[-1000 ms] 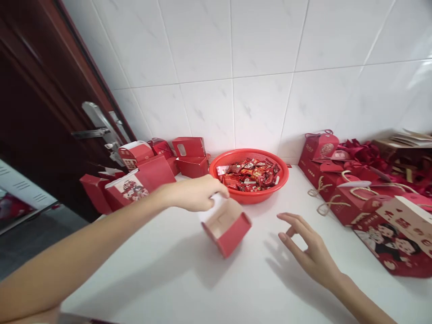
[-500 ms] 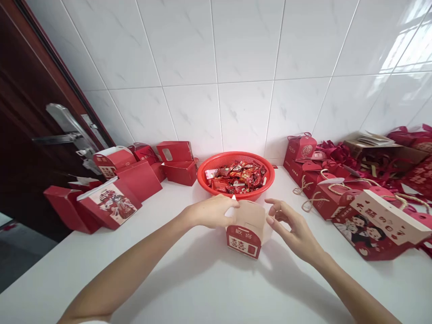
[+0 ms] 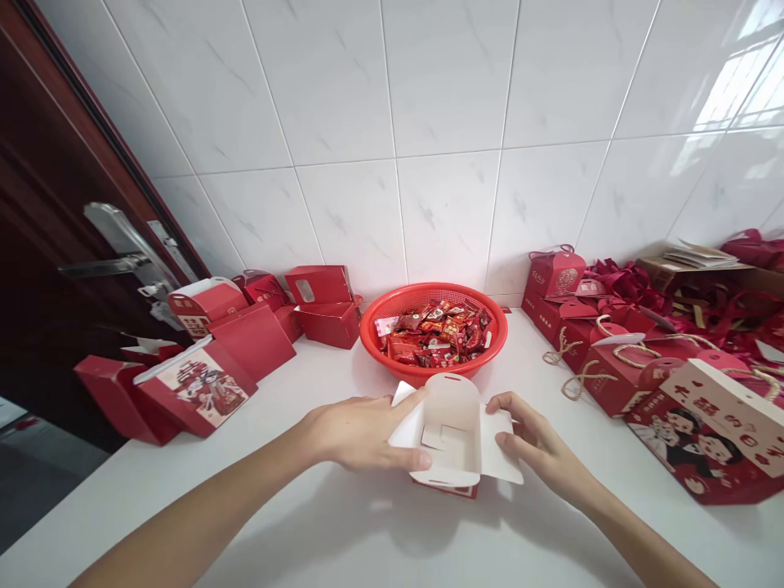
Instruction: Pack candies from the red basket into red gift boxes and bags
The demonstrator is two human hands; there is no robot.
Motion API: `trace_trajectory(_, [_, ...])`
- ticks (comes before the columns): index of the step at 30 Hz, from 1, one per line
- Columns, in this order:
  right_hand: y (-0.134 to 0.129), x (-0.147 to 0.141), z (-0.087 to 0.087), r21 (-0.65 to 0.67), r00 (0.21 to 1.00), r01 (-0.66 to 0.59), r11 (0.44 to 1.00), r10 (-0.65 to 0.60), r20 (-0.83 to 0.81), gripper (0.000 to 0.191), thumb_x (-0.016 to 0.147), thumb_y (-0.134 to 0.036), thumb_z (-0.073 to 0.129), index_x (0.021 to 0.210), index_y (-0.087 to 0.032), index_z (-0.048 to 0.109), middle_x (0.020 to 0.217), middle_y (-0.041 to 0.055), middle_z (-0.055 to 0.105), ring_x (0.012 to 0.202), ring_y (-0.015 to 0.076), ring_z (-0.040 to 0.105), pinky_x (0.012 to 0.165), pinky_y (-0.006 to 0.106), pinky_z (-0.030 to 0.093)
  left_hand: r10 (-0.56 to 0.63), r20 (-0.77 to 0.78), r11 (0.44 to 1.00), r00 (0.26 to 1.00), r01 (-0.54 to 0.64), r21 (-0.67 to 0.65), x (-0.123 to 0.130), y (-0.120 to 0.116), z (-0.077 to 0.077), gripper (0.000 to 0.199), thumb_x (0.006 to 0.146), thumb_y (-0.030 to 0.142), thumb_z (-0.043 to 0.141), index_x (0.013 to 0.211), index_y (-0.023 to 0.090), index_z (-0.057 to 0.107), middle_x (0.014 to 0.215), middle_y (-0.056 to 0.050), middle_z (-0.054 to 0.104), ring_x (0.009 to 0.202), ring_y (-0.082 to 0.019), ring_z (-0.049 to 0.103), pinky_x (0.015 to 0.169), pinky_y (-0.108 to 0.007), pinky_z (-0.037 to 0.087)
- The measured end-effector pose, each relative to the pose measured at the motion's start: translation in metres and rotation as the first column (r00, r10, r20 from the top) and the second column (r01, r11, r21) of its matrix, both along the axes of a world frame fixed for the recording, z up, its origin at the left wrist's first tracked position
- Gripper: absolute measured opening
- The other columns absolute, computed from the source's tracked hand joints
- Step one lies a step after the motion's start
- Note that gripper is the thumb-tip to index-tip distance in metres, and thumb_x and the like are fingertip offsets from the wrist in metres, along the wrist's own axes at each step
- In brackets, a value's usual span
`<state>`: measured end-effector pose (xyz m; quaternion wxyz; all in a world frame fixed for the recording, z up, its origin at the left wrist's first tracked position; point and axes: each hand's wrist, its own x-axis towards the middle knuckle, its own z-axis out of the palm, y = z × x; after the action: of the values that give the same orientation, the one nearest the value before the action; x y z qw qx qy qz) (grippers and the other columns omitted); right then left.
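Between my hands stands a small red gift box (image 3: 452, 437), its top flaps spread so the white inside and folded bottom show. My left hand (image 3: 373, 433) grips the box's left side, with the thumb over the near flap. On the other side, my right hand (image 3: 530, 437) has its thumb and fingers closed on the right flap. Just behind the box is a red plastic basket (image 3: 371, 339) of wrapped candies (image 3: 438, 331); the box's back flap overlaps its near rim from this view.
Red gift boxes (image 3: 205, 384) stand at the left, near a dark door (image 3: 67, 163). More boxes with rope handles (image 3: 618, 367) line the right side, beside a cardboard box (image 3: 674, 273) and red ribbons. A tiled wall (image 3: 447, 212) backs the white table (image 3: 318, 523).
The box has tipped toward me and its flaps have spread, showing its inside. My right hand has moved down onto the right flap. The view has shifted slightly.
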<state>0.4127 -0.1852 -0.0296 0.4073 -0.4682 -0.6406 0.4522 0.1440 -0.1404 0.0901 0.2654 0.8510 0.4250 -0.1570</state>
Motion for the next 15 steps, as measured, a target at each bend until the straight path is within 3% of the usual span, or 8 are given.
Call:
trace_trajectory(4, [0.0, 0.002, 0.002, 0.092, 1.0, 0.003, 0.996, -0.001, -0.018, 0.033, 0.092, -0.05, 0.056, 0.113, -0.026, 0.062, 0.104, 0.0046, 0.063, 0.075, 0.0162, 0.053, 0.074, 0.031, 0.048, -0.075, 0.126, 0.997, 0.989, 0.07, 0.041, -0.012, 0.013, 0.024, 0.07, 0.091, 0.065, 0.049, 0.153, 0.032, 0.041, 0.143, -0.008, 0.059, 0.123, -0.03, 0.06, 0.095, -0.031, 0.045])
trace_trajectory(8, [0.007, 0.007, 0.008, 0.161, 0.98, 0.166, 0.973, -0.144, -0.137, 0.039, 0.096, -0.053, 0.05, 0.123, -0.026, 0.062, 0.078, 0.0016, 0.063, 0.077, 0.0183, 0.058, 0.077, 0.032, 0.049, -0.048, 0.311, 0.983, 0.949, -0.011, 0.186, -0.009, 0.055, 0.039, 0.054, 0.092, 0.057, 0.052, 0.138, 0.03, 0.06, 0.144, -0.003, 0.059, 0.13, -0.027, 0.055, 0.1, -0.027, 0.042])
trace_trajectory(11, [0.026, 0.007, 0.021, 0.2, 0.958, 0.248, 0.948, -0.21, -0.194, 0.034, 0.092, -0.051, 0.056, 0.111, -0.024, 0.065, 0.078, 0.0013, 0.063, 0.071, 0.0167, 0.058, 0.072, 0.031, 0.05, -0.071, 0.24, 0.98, 0.968, 0.023, 0.197, 0.017, 0.093, 0.023, 0.045, 0.09, 0.049, 0.054, 0.127, 0.028, 0.069, 0.134, -0.003, 0.067, 0.121, -0.026, 0.061, 0.099, -0.028, 0.043])
trace_trajectory(13, [0.045, 0.003, 0.034, 0.224, 0.957, 0.255, 0.941, -0.213, -0.197, 0.03, 0.087, -0.048, 0.062, 0.102, -0.022, 0.065, 0.084, 0.0024, 0.065, 0.067, 0.0155, 0.058, 0.066, 0.03, 0.05, -0.112, 0.122, 0.984, 0.986, 0.093, 0.152, 0.041, 0.113, 0.002, 0.045, 0.084, 0.045, 0.061, 0.125, 0.029, 0.07, 0.128, -0.003, 0.071, 0.114, -0.027, 0.065, 0.095, -0.03, 0.047])
trace_trajectory(15, [0.067, -0.002, 0.048, 0.264, 0.962, 0.253, 0.931, -0.212, -0.174, 0.027, 0.083, -0.045, 0.064, 0.095, -0.021, 0.065, 0.093, 0.0042, 0.067, 0.066, 0.0148, 0.059, 0.064, 0.03, 0.051, -0.091, 0.027, 0.986, 0.996, 0.086, 0.14, 0.062, 0.127, -0.019, 0.051, 0.076, 0.039, 0.067, 0.127, 0.03, 0.068, 0.128, -0.004, 0.07, 0.112, -0.029, 0.066, 0.094, -0.034, 0.05])
